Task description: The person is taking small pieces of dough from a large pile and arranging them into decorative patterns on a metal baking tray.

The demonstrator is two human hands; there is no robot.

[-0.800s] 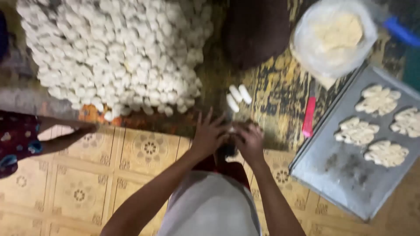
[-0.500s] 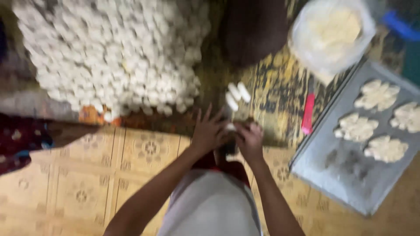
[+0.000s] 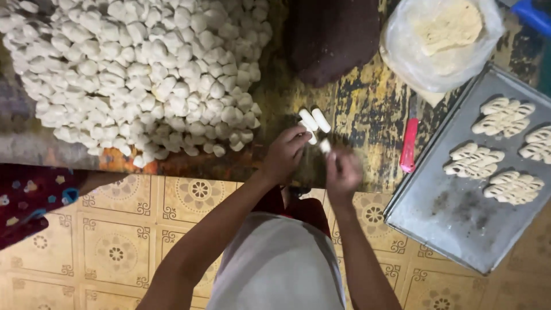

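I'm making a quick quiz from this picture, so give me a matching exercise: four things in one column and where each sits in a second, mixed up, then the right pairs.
Things:
1. heap of small white dough lumps
2. red-handled tool
3. metal tray
4. clear bag of dough

Places:
A. top right, above the tray
B. far left of the worn surface
C. right side, carrying four shaped dough pieces
D. between the hands and the tray

Pairs: 1-B, 2-D, 3-C, 4-A

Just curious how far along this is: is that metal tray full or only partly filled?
Partly filled. The tray holds four shaped dough pieces at its far end; the near half is bare.
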